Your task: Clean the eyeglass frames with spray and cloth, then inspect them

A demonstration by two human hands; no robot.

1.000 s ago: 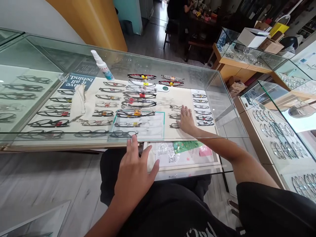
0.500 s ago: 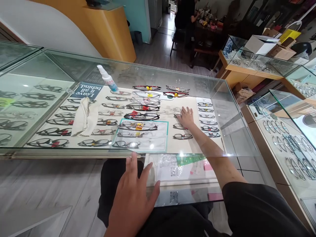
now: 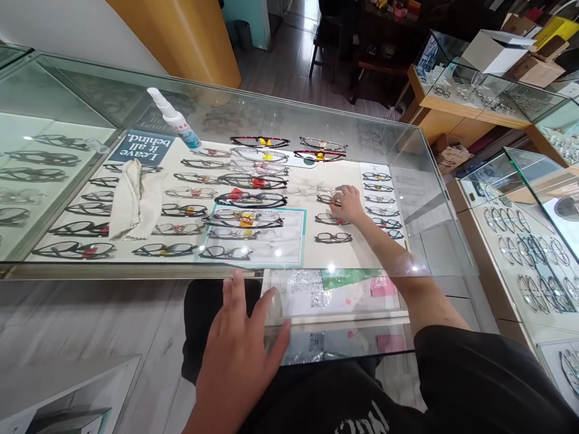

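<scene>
My right hand (image 3: 348, 204) is inside the glass display case (image 3: 289, 274), its fingers bent at the right end of a dark pair of glasses (image 3: 326, 199). Two more pairs lie nearer, a reddish-dark one (image 3: 332, 219) and a dark one (image 3: 333, 237). My left hand (image 3: 239, 346), fingers spread and holding nothing, is at the near edge of the case. A white cloth (image 3: 136, 205) lies over glasses at the left. A white spray bottle (image 3: 175, 120) stands on the glass behind it.
Several rows of glasses lie in the case beside a blue sign (image 3: 142, 148). An open drawer (image 3: 335, 319) with papers and plastic is below my arms. More display cases (image 3: 511, 289) stand at the right, with cardboard boxes (image 3: 497, 54) behind. A dark stool (image 3: 332, 48) is at the back.
The view has tilted down and shifted slightly. The fingers of my right hand have bent onto the end of the dark glasses. My left hand stays spread at the case edge.
</scene>
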